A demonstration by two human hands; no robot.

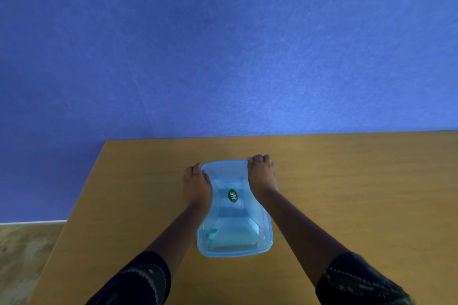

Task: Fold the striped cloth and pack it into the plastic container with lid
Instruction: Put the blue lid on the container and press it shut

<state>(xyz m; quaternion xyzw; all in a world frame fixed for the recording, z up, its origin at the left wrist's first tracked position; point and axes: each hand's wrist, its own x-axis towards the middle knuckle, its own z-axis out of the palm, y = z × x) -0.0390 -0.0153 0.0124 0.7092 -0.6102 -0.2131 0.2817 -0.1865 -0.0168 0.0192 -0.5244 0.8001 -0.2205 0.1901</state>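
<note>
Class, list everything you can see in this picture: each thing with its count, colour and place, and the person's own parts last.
Table: one, tan wood, fills the lower frame.
Container: one, clear blue plastic, on the table, centre.
Lid: one, clear blue, on the container, green oval sticker in its middle.
Cloth: one, pale, folded inside the container; stripes unclear.
Wall: one, blue, behind the table.
Floor: mottled brown, lower left.
Sleeves: two, dark, patterned, bottom edge.
Left hand: on the lid's far left corner.
Right hand: on the lid's far right corner.
</note>
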